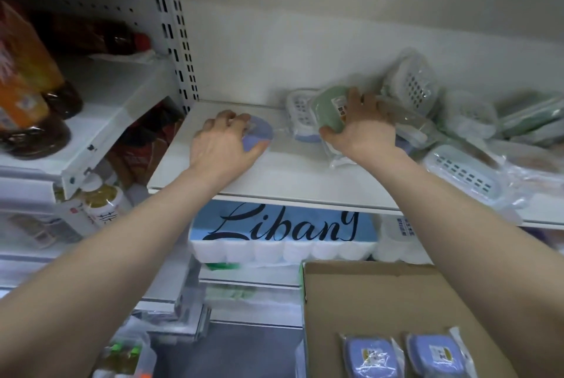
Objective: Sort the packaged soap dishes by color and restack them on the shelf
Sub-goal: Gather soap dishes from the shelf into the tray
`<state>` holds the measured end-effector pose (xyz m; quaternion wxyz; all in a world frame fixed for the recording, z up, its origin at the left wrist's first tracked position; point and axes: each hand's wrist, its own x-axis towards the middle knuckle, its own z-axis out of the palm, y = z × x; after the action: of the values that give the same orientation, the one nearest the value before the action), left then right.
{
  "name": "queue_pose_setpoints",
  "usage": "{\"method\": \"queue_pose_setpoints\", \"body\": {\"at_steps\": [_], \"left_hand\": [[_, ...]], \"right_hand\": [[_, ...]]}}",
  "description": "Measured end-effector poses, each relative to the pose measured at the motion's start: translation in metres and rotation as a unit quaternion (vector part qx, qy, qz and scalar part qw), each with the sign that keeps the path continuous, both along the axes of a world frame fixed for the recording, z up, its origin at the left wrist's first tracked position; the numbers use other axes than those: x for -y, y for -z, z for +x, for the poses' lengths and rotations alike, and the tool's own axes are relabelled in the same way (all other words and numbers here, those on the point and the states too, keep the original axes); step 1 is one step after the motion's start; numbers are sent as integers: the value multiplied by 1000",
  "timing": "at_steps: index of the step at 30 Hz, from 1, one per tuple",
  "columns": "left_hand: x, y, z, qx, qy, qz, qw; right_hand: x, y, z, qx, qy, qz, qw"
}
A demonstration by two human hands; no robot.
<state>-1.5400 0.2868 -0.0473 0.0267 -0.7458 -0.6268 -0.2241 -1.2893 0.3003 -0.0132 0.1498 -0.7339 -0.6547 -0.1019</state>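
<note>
Head view: left hand (224,142) gripping a purple soap dish (259,133) flat on the shelf (274,182), apparently starting a purple stack; right hand (363,124) clasping a green soap dish (331,109), lifted from the unsorted heap (457,133), presumably for separation by colour.

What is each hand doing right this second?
Left hand: grips a purple soap dish lying on the shelf.
Right hand: holds a green soap dish above the shelf.
</note>
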Motion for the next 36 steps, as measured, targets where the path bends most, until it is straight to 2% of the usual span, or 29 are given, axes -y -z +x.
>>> {"method": "queue_pose_setpoints", "body": {"at_steps": [2,4,10,16,20,25,30,36], "left_hand": [[-2,7,1,-39,-10,-24,999],[-2,12,3,-42,-25,-17,999],[23,9,18,27,-44,15,999],[87,8,44,72,-49,58,994],[141,13,73,81,-59,90,991],[206,44,118,84,-25,108,990],[259,107,166,88,-9,13,996],[296,188,215,39,44,-139,989]], "right_hand": [[-1,-2,-2,-1,-7,-6,1000],[1,-3,-2,2,-21,-6,1000],[27,-11,10,-3,-80,39,996],[84,-8,40,19,-153,74,985],[132,-1,74,7,-199,59,978],[195,29,125,7,-232,48,972],[244,94,175,16,-250,17,968],[285,192,246,27,-223,-150,963]]}}
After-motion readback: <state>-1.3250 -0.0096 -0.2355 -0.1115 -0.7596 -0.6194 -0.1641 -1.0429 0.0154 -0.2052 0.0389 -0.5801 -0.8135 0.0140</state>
